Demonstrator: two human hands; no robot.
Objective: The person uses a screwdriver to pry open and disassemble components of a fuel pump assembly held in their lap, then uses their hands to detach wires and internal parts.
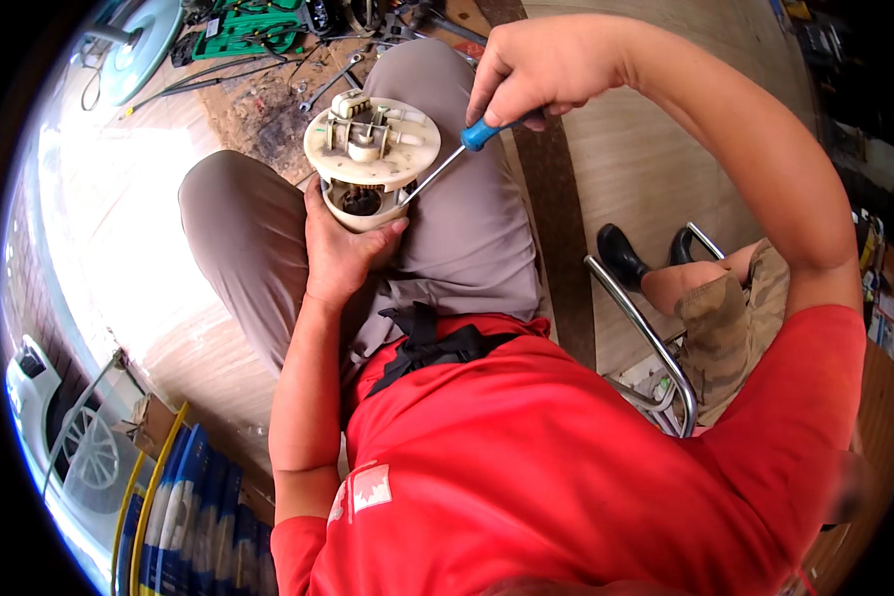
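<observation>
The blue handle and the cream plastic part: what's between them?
A thin metal shaft runs from the blue handle to the cream plastic part, in the head view.

The left hand seems partly hidden by the cream housing.

at eleven o'clock a green tool case is lying beyond a wrench; at ten a pale blue round base is resting on the floor. toward eight, blue items are standing in a row. between two and three, a co-worker's black boot is showing near chrome tubing.
</observation>
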